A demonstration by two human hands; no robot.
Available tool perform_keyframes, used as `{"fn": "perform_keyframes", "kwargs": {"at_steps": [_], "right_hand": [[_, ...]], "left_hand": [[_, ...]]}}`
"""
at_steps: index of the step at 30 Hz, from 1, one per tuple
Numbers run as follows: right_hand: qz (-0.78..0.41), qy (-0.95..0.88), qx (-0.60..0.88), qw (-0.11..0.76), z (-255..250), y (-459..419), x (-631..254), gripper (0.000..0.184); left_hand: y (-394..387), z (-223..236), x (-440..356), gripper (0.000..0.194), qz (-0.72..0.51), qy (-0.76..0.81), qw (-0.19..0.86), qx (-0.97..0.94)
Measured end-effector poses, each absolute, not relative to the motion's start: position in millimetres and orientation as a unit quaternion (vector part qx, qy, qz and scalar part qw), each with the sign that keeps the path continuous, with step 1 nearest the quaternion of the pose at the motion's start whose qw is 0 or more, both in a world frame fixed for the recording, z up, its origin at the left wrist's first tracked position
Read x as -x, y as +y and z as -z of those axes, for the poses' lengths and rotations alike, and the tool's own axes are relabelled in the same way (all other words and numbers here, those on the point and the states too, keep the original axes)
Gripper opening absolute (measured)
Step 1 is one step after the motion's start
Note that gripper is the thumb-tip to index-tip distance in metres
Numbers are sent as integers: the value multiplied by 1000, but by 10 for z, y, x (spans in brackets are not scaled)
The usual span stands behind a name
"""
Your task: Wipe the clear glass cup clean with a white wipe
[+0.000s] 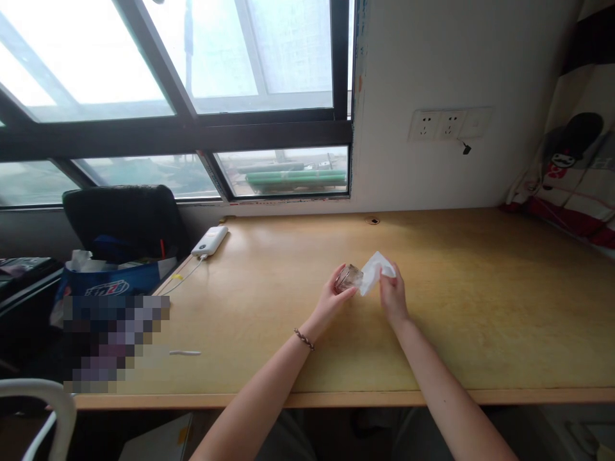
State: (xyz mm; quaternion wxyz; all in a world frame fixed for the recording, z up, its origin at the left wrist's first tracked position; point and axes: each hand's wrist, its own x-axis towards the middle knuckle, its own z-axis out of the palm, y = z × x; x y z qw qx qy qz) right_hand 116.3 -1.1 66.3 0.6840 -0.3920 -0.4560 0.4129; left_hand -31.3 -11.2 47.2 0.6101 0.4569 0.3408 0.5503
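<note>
Around glass (348,279), curled left hand (331,296); around tissue (371,273), bunched right hand (394,298).

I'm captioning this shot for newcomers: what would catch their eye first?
First, probably the bright window filling the upper left. Then, above the wooden table, the left hand holding a glass vessel and the right hand holding a white tissue-like sheet close to it. Farther off, a white power bank lies near the table's far left corner.
</note>
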Motion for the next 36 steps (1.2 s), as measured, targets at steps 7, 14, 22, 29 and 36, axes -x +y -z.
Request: {"fn": "perform_keyframes", "kwargs": {"at_steps": [7,14,22,29,36], "right_hand": [[-340,-740,296,499,-743,-149,-1049,30],[-511,-564,392,518,-643,-26,-1105,47],[-409,-652,350,534,-728,-115,-1080,34],[-677,-385,328,534,-553,7,-1050,41],[-673,-361,298,573,-597,-19,-1036,41]], "left_hand": [[-145,-367,303,86,-549,342,553,-525],[-233,-494,269,95,-554,310,515,-576],[-146,-400,349,84,-549,383,566,-481],[-260,-551,307,71,-537,301,522,-591],[-231,-662,393,68,-514,380,389,-663]]}}
